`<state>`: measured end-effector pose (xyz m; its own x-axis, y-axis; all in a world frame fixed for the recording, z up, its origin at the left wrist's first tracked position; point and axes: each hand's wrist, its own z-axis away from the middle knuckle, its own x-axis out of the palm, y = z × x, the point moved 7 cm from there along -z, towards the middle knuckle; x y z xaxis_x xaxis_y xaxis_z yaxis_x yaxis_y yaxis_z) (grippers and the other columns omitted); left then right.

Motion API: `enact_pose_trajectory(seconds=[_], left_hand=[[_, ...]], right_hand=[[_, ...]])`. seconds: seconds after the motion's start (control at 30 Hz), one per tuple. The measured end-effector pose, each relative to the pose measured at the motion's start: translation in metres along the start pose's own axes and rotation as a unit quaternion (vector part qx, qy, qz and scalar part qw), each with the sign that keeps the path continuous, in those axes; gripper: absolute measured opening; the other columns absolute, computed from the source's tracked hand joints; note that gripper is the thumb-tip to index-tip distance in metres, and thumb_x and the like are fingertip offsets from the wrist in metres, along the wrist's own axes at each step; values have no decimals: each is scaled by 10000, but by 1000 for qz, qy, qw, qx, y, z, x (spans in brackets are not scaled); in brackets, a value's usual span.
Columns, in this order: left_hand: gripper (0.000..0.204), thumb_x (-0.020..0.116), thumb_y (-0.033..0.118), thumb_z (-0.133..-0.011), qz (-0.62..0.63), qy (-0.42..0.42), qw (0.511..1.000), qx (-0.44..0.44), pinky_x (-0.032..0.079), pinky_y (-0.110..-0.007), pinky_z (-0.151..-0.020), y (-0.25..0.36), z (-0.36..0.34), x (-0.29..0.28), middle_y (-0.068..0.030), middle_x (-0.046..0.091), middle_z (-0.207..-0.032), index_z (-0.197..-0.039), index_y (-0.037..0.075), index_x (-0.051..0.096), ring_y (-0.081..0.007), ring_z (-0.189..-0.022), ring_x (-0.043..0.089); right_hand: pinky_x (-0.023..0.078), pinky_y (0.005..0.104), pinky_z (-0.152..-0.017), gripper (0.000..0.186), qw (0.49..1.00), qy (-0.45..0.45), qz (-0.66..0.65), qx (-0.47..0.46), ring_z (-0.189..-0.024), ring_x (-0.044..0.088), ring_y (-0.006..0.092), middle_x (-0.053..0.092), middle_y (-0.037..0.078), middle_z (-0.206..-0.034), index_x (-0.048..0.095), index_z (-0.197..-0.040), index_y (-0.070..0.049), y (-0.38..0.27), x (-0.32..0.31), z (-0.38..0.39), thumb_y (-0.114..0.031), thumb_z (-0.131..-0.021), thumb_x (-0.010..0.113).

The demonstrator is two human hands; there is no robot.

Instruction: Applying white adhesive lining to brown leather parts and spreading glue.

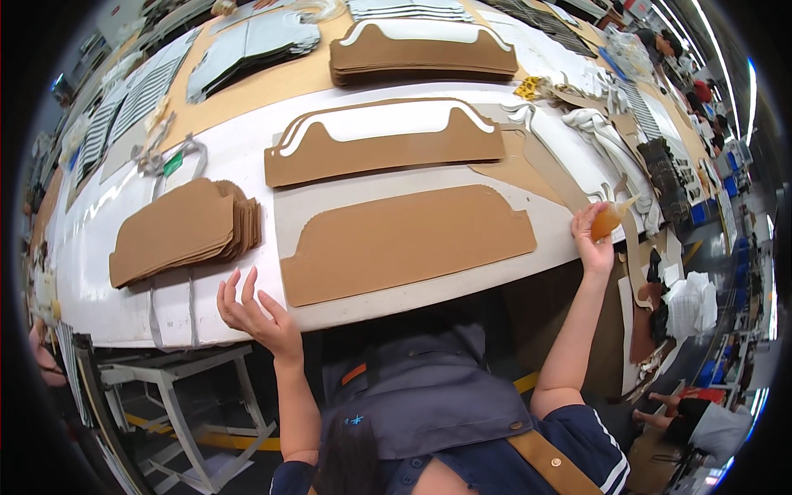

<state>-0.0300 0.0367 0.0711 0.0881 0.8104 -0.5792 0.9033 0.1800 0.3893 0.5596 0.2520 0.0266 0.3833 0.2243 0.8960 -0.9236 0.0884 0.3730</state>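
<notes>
My left hand [256, 318] is raised at the table's front edge with its fingers apart and nothing in it. Just beyond it lies a stack of brown cut panels [177, 227]. A single flat brown panel [408, 239] rests on a grey board between my hands. On the right, my right hand [592, 235] grips a squeeze bottle [607, 221] of amber liquid, its pointed nozzle tilted up to the right. Behind the single panel sits a brown panel pile topped with a white curved strip [388, 124].
Farther back is another brown stack with a white piece [425, 49]. Grey sheets [252, 54] lie at the back left. White curved strips [569, 148] and scraps crowd the right side. A metal frame [177, 404] stands below left. Other people are at the far right.
</notes>
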Motion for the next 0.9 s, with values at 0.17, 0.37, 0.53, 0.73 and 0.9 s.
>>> enact_pose_trajectory(seconds=[0.17,0.37,0.53,0.73,0.9], left_hand=[[368,559,-56,-945,-9,-15,1000,-4,254,-510,-1217,-6,3,0,-110,556,-1447,-1273,36,698,-348,-1467,366],[342,574,-48,-940,-34,-27,999,-6,253,-508,-1217,-1,1,-2,-104,557,-1440,-1238,39,717,-333,-1466,374],[340,582,-53,-932,-15,-33,999,-3,256,-511,-1211,8,-5,12,-106,557,-1431,-1222,53,725,-336,-1456,383],[334,594,-67,-923,-37,-35,999,-5,266,-515,-1202,2,0,3,-106,567,-1408,-1202,59,730,-340,-1443,394],[325,602,-68,-922,-33,-38,999,4,271,-516,-1197,7,-2,5,-103,571,-1402,-1184,69,739,-341,-1438,399]], right_hand=[[553,491,-1087,576,996,-60,66,6,-1160,687,311,715,176,-1161,453,-1477,84,30,-5,23,-376,-1130,440],[461,420,-1152,494,534,-146,806,-210,-1329,609,285,656,156,-1390,554,-1464,32,85,35,-14,-326,-1132,475],[353,530,-1210,454,10,-49,900,-432,-1387,532,362,607,199,-1437,673,-1310,17,16,63,-152,-325,-1011,678],[308,640,-1212,383,-109,79,925,-356,-1327,557,346,644,142,-1346,708,-1237,-89,43,45,-161,-348,-956,741],[311,646,-1210,352,-131,51,894,-426,-1288,583,317,660,100,-1289,707,-1192,-126,51,58,-147,-309,-906,799]])
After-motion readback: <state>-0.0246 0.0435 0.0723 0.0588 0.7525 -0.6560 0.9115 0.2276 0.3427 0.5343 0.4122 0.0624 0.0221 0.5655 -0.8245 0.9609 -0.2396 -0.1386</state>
